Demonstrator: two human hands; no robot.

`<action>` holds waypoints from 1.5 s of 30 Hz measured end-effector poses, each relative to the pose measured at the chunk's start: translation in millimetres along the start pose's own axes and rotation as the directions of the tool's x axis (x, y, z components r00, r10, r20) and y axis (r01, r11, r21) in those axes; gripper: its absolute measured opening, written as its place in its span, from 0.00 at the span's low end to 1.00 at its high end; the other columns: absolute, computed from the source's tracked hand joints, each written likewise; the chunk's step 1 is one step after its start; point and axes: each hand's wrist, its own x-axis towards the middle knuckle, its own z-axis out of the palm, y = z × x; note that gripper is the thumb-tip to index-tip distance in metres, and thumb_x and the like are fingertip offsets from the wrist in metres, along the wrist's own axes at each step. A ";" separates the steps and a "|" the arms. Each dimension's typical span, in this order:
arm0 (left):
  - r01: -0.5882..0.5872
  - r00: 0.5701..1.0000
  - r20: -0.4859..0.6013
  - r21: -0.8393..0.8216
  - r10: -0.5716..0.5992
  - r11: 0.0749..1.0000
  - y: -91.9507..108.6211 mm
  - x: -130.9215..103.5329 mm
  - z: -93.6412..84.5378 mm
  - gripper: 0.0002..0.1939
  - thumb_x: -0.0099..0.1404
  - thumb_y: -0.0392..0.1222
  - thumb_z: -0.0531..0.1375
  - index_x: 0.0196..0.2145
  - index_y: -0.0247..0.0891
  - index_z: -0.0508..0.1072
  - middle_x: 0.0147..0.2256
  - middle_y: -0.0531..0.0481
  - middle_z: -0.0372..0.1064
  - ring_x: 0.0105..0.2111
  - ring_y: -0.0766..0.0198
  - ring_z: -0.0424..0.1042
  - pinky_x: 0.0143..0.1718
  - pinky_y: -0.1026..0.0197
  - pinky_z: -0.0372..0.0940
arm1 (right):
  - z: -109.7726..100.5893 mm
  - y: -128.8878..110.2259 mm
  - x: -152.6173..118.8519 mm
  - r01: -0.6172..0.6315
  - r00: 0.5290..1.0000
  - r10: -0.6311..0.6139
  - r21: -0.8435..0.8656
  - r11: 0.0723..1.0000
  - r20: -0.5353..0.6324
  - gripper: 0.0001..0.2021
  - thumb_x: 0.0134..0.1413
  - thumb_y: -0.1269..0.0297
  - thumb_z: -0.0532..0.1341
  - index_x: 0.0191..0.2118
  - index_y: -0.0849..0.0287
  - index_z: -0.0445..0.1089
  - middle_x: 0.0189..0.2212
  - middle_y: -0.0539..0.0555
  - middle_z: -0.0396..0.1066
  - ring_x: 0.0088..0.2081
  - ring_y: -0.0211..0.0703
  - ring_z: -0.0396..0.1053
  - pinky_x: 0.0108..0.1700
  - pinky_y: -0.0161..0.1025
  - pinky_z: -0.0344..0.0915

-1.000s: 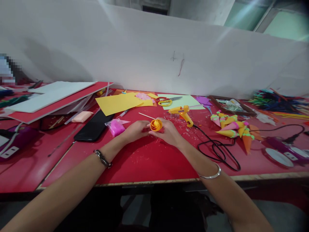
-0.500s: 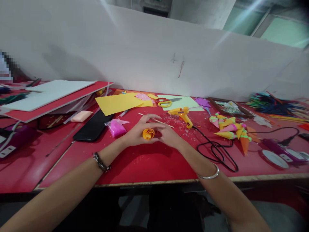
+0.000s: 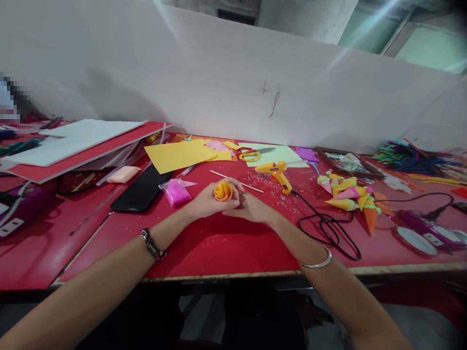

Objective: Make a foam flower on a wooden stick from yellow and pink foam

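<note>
A coiled yellow-orange paper rose (image 3: 223, 191) sits in my left hand (image 3: 204, 202), its spiral face turned up toward me. The thumb and fingers of that hand close around its sides. My right hand (image 3: 255, 208) meets the left one at the rose's right, its thumb and bent fingers closed at the lower edge. Some of the right fingertips and the rose's underside are hidden. Just beyond the hands lies a thin wooden stick (image 3: 251, 186). Farther right rests a yellow glue gun (image 3: 274, 171) with a black cord.
Left of my hands are a pink clay packet (image 3: 176, 192) and a black phone (image 3: 136, 192). Yellow paper (image 3: 178, 154) and scissors (image 3: 249, 155) lie at the back. Small decorated paper cones (image 3: 350, 193) are piled at the right, near a purple power strip (image 3: 434, 233).
The rose has tipped so that more of its spiral face shows, and it sits slightly higher. My right fingers have come down from over it to its lower right side.
</note>
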 end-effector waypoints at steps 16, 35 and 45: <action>0.238 0.944 -0.226 -0.038 -0.241 0.970 -6.2 2.3 -5.1 0.16 0.53 0.49 0.58 0.34 0.32 0.69 0.28 0.51 0.69 0.28 0.67 0.67 0.32 0.64 0.63 | -2.5 -3.0 -0.3 -0.196 0.978 0.207 0.207 0.959 -0.033 0.16 0.45 0.53 0.59 0.27 0.65 0.68 0.21 0.52 0.70 0.18 0.31 0.64 0.22 0.30 0.61; 0.242 0.944 -0.242 0.044 -0.225 0.969 -8.9 3.7 -11.2 0.15 0.53 0.43 0.59 0.37 0.32 0.70 0.26 0.51 0.67 0.24 0.71 0.63 0.27 0.67 0.61 | -6.5 2.1 0.1 -0.290 0.956 0.292 0.244 0.925 0.031 0.15 0.49 0.55 0.57 0.29 0.66 0.69 0.19 0.52 0.70 0.17 0.31 0.66 0.20 0.28 0.60; 0.326 0.930 -0.110 -0.198 -0.351 0.924 -12.6 3.1 -9.5 0.16 0.55 0.44 0.58 0.40 0.34 0.69 0.25 0.51 0.68 0.23 0.70 0.67 0.28 0.65 0.64 | -6.1 3.9 1.4 -0.230 0.970 0.240 0.201 0.952 -0.026 0.16 0.50 0.54 0.55 0.29 0.65 0.68 0.18 0.50 0.68 0.17 0.31 0.65 0.20 0.29 0.59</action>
